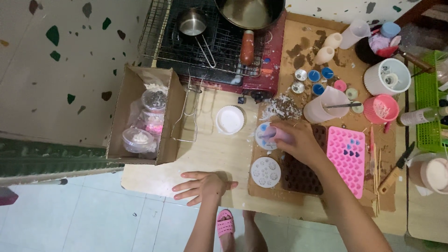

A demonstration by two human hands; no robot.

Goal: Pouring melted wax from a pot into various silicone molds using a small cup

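Note:
My left hand [201, 185] lies flat, fingers spread, on the wooden table [210, 149] near its front edge. My right hand [298, 142] grips a small pink cup [279, 135], tilted over a round white mould [264, 135] with blue in it. A second round white mould [265, 172] with flower shapes lies just in front. A brown silicone mould [301, 176] sits under my right wrist. To its right lies a pink heart mould [347, 158] with a few blue-filled cavities.
A red portable stove [261, 70] with a pan and a small pot stands at the back. An open cardboard box [140, 116] of containers sits left. A white cup [230, 119], pink jugs, small tins, a knife [395, 170] and a green basket [429, 102] crowd the right.

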